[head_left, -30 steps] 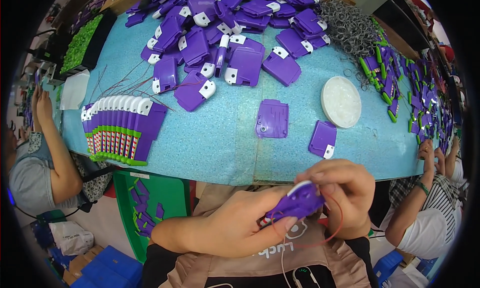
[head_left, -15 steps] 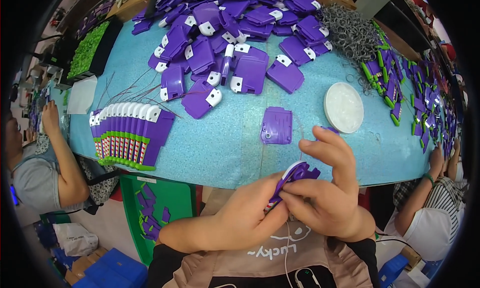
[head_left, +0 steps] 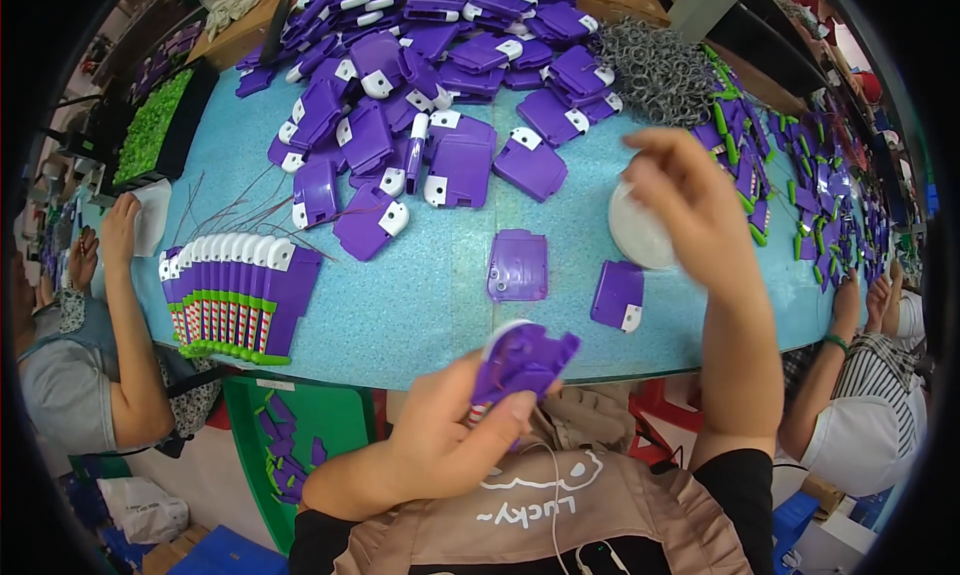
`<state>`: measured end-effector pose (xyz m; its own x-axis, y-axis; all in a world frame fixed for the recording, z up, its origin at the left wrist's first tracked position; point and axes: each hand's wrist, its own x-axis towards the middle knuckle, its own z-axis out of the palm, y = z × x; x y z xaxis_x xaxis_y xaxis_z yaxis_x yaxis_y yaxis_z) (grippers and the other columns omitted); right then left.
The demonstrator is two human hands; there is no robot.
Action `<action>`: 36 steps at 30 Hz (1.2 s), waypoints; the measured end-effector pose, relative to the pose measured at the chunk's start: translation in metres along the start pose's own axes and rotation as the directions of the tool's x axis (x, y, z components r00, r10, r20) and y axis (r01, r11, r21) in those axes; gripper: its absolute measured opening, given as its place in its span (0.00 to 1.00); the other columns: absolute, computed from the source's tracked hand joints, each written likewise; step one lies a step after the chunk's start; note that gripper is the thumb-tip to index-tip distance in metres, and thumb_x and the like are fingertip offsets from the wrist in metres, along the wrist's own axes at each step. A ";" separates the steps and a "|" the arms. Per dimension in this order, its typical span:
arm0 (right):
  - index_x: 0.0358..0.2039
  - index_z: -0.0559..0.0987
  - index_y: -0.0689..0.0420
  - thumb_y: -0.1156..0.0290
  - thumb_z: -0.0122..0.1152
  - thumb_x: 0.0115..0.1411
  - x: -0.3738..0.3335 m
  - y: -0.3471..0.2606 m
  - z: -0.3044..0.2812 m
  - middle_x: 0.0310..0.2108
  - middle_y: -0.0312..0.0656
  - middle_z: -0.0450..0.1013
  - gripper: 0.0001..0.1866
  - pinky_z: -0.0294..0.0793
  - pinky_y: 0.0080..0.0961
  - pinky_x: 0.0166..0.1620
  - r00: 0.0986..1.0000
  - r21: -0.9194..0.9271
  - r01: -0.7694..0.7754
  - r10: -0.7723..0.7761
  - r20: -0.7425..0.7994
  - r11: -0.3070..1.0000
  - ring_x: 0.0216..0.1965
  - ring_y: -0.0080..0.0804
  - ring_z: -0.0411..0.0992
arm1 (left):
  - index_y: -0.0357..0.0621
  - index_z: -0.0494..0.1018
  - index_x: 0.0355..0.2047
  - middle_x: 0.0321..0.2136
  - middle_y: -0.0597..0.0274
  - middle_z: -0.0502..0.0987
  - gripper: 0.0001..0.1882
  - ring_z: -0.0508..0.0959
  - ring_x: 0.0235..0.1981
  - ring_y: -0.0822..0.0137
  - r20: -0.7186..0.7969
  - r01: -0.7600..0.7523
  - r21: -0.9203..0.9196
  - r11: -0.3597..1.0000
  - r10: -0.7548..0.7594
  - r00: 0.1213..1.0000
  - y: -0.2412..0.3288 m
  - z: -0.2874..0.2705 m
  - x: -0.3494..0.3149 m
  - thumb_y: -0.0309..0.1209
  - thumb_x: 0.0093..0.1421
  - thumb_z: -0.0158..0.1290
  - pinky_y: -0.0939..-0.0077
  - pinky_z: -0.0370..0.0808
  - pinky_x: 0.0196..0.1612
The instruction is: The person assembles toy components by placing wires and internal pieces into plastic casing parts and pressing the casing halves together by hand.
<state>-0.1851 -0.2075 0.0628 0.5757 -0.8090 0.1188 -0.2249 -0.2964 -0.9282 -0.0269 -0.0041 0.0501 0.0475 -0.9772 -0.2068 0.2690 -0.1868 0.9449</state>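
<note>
My left hand [head_left: 440,420] grips a purple plastic casing [head_left: 525,360] with a white rounded end, its hollow inner side turned up. A bit of red-and-white stripe shows below it, by my fingers. My right hand [head_left: 685,190] is raised over a round white dish [head_left: 637,237], its fingers apart and a little blurred; I see nothing in them. Below the dish lies a purple casing piece with a white corner [head_left: 617,295]. A flat purple cover [head_left: 518,265] rests on the blue table in front of my left hand.
Purple-and-white casings [head_left: 365,135] are heaped at the back, beside a pile of grey metal rings [head_left: 660,70]. Finished-looking striped pieces [head_left: 225,295] stand fanned at left, near thin wires. A green bin [head_left: 245,425] sits below the table edge. Co-workers' arms [head_left: 130,345] flank both sides.
My right hand has let go of the casing and moved up and right over the dish. My left hand keeps the casing, now tilted more open to view. The whole view has shifted slightly.
</note>
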 end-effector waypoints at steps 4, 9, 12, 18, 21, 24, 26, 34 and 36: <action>0.32 0.75 0.61 0.72 0.53 0.55 0.025 0.040 -0.052 0.27 0.48 0.74 0.07 0.70 0.30 0.32 0.979 -0.818 -0.178 0.018 -0.201 0.547 0.28 0.39 0.73 | 0.34 0.69 0.41 0.31 0.63 0.76 0.11 0.72 0.23 0.80 -0.039 -0.002 -0.032 0.999 0.000 0.999 0.002 -0.001 -0.001 0.27 0.59 0.47 0.85 0.70 0.25; 0.31 0.75 0.58 0.74 0.54 0.53 -0.021 0.058 -0.084 0.27 0.51 0.73 0.05 0.71 0.34 0.30 0.996 -0.872 0.090 -0.065 0.067 0.481 0.29 0.46 0.72 | 0.34 0.68 0.42 0.33 0.62 0.76 0.11 0.73 0.24 0.79 -0.061 0.031 -0.039 0.999 -0.033 0.998 -0.001 -0.010 -0.006 0.27 0.60 0.47 0.84 0.71 0.27; 0.32 0.74 0.59 0.74 0.55 0.54 -0.061 0.051 -0.090 0.26 0.45 0.74 0.05 0.71 0.29 0.29 0.976 -0.737 -0.200 0.064 -0.209 0.645 0.28 0.38 0.73 | 0.34 0.68 0.42 0.34 0.62 0.76 0.12 0.73 0.24 0.79 -0.025 0.071 -0.042 0.997 -0.072 0.997 -0.002 -0.010 -0.002 0.27 0.60 0.47 0.84 0.71 0.27; 0.37 0.72 0.62 0.76 0.52 0.57 -0.084 0.067 -0.093 0.30 0.33 0.69 0.07 0.66 0.14 0.32 0.889 -0.083 -0.246 0.191 -0.416 0.966 0.29 0.17 0.66 | 0.34 0.67 0.43 0.35 0.61 0.76 0.12 0.73 0.24 0.78 0.041 0.105 -0.030 0.994 -0.104 0.994 0.002 -0.001 0.007 0.27 0.60 0.46 0.84 0.71 0.27; 0.41 0.70 0.63 0.77 0.53 0.56 -0.080 0.047 -0.056 0.29 0.33 0.68 0.11 0.63 0.14 0.36 0.936 -0.075 -0.049 0.019 -0.352 0.996 0.31 0.17 0.65 | 0.34 0.67 0.44 0.35 0.60 0.76 0.13 0.73 0.25 0.78 0.030 0.113 -0.013 0.993 -0.113 0.993 0.002 0.002 0.006 0.27 0.60 0.46 0.84 0.71 0.27; 0.40 0.70 0.64 0.78 0.56 0.55 -0.091 0.046 -0.047 0.28 0.34 0.68 0.11 0.63 0.15 0.36 0.946 -0.059 -0.030 0.009 -0.323 0.998 0.31 0.18 0.64 | 0.34 0.66 0.44 0.35 0.60 0.76 0.13 0.73 0.25 0.78 0.009 0.123 -0.010 0.992 -0.123 0.992 0.002 0.004 0.003 0.26 0.60 0.46 0.83 0.71 0.28; 0.37 0.71 0.64 0.78 0.56 0.54 -0.096 0.046 -0.045 0.28 0.34 0.68 0.10 0.63 0.15 0.36 0.961 -0.073 -0.065 0.043 -0.272 0.995 0.30 0.19 0.64 | 0.34 0.66 0.45 0.35 0.59 0.76 0.14 0.73 0.25 0.78 -0.010 0.123 -0.016 0.992 -0.123 0.992 0.000 0.005 0.002 0.26 0.60 0.46 0.83 0.71 0.28; 0.34 0.70 0.62 0.78 0.55 0.54 -0.084 0.049 -0.032 0.26 0.35 0.68 0.07 0.65 0.16 0.35 0.924 -0.039 0.064 -0.074 -0.375 0.997 0.28 0.19 0.64 | 0.33 0.64 0.46 0.37 0.57 0.75 0.15 0.73 0.27 0.77 0.021 0.126 -0.008 0.992 -0.126 0.992 0.003 0.009 0.005 0.26 0.60 0.46 0.83 0.71 0.29; 0.35 0.69 0.62 0.79 0.55 0.53 -0.078 0.048 -0.034 0.25 0.36 0.68 0.09 0.65 0.16 0.33 0.908 -0.095 0.108 -0.137 -0.395 0.990 0.26 0.19 0.64 | 0.33 0.64 0.46 0.37 0.57 0.75 0.15 0.73 0.27 0.77 0.002 0.123 -0.017 0.992 -0.123 0.992 0.003 0.009 0.002 0.26 0.60 0.46 0.83 0.71 0.29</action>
<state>-0.2673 -0.1761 0.0212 0.2430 -0.8949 0.3743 -0.2352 -0.4287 -0.8723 -0.0348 -0.0077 0.0551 0.0123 -0.9469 -0.3213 0.2893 -0.3042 0.9076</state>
